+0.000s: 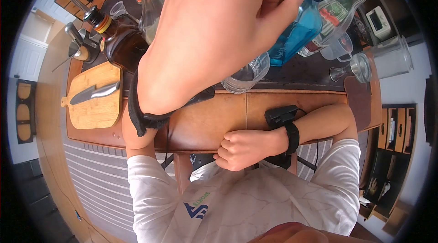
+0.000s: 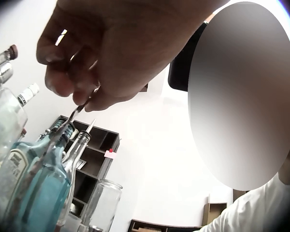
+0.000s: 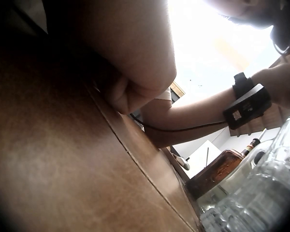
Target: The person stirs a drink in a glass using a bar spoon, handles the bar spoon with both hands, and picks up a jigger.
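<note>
"Rod (image 2: 76,113) first: where is it held, and by what?"

"It is pinched between the thumb and fingers of the left hand (image 1: 219,28), raised over the desk (image 1: 292,79). Its twisted length is seen slanting down in front of the blue bottle (image 1: 296,35) in the left wrist view; its lower end cannot be made out."

"And the right hand (image 1: 248,148)?"

"It is curled into a fist at the near edge; nothing is seen in it, though the palm is hidden."

"How is the rod best handled?"

"Lightly, it would seem. The pinch should be kept high and the wrist loose, so that the rod is guided by the fingers alone. Because the glass (image 1: 246,79) is placed just below the left hand, it could be knocked if the wrist were dropped. It might be steadied by the right hand."

"What of the surface?"

"Its dark top is edged with tan leather (image 1: 196,120). On the left, a knife (image 1: 98,92) is laid on a board (image 1: 93,113). The far side is crowded with bottles (image 1: 331,22), so wide swings are best avoided."

"And the room?"

"A striped rug (image 1: 100,170) is spread below, and shelves (image 1: 388,152) are set at the right."
</note>
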